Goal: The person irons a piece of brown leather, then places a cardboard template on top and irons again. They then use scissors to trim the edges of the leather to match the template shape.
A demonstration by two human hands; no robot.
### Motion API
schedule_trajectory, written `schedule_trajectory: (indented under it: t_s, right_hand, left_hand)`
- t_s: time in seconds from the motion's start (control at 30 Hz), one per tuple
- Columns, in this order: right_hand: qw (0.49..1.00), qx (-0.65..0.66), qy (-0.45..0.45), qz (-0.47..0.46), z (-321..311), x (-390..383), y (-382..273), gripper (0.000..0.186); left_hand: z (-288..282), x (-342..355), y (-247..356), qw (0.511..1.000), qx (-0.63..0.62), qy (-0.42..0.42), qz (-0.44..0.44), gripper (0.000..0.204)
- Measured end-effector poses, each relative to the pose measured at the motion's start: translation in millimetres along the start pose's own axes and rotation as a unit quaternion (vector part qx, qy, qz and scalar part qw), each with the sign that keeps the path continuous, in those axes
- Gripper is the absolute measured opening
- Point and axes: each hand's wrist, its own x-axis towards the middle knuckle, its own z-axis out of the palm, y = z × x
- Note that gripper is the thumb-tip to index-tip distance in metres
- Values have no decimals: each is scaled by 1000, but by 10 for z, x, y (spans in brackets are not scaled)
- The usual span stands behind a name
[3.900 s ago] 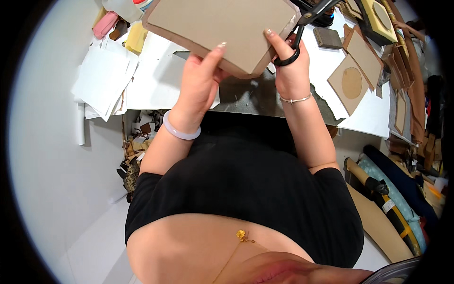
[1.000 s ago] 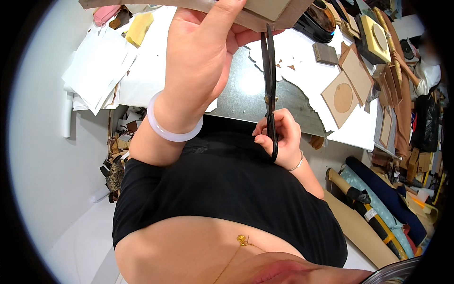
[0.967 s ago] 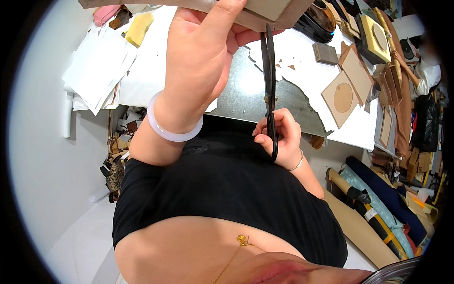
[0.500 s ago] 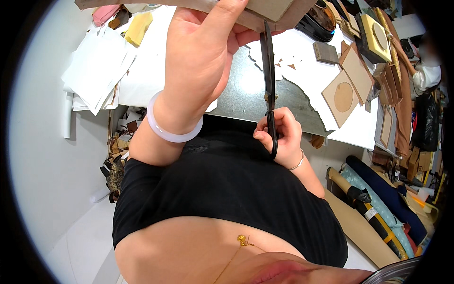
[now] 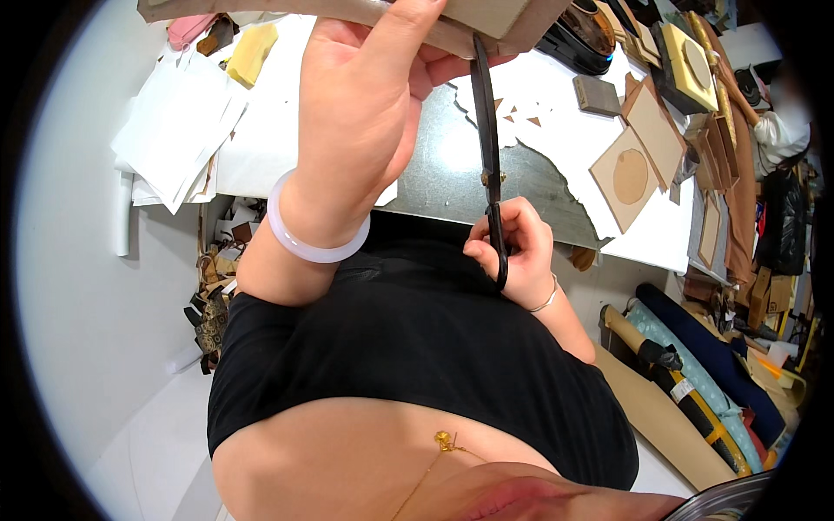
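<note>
While white paper covered much of the bench (image 5: 439, 178), its dark metal top showed through the middle and a person worked just above its near edge. The beige panel (image 5: 493, 14), edged with a brown margin (image 5: 453, 36), was held aloft over the bench at the top of the view, tilted and partly cropped by the upper border.

The left hand (image 5: 360, 126) had it pinched along the near side, thumb pressed on the upper face and fingers curled beneath, the grip closed firmly. The right hand (image 5: 526, 252), held low by the person's black shirt, was curled around the loop handles of black scissors (image 5: 487, 130), its grip likewise closed. Their long blades pointed away from the body, tips against the brown margin near a corner of the panel.

Those blades, slightly parted a second earlier, had come together, and an additional brown scrap (image 5: 498, 103) had appeared on the white paper beyond them, near a few small triangular clippings (image 5: 533, 122). The change suggested that a snip had just been completed and that trimming at this corner was well along, though the cut edge itself was too small to judge. Panel and hands had shifted only slightly.
</note>
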Motion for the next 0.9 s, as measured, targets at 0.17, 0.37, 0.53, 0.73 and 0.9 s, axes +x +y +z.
schedule_trajectory:
  t_s: [0.17, 0.37, 0.53, 0.73, 0.9]
  right_hand:
    - [998, 47, -41, -8, -51, -7, -34, 53]
    - [998, 66, -21, -13, -110, -58, 30, 54]
    - [998, 62, -29, -3, -115, -40, -74, 49]
    - [998, 62, -21, 1, -101, -75, -70, 45]
    - [999, 38, -10, 3, -87, -98, -47, 45]
  left_hand:
    - [31, -5, 42, 999, 16, 44, 8, 37]
    - [-10, -11, 125, 998, 31, 50, -12, 40]
    - [-8, -59, 151, 999, 3, 19, -32, 42]
    - [-69, -73, 118, 999, 21, 25, -33, 42]
    - [-66, -99, 137, 999, 11, 23, -31, 41]
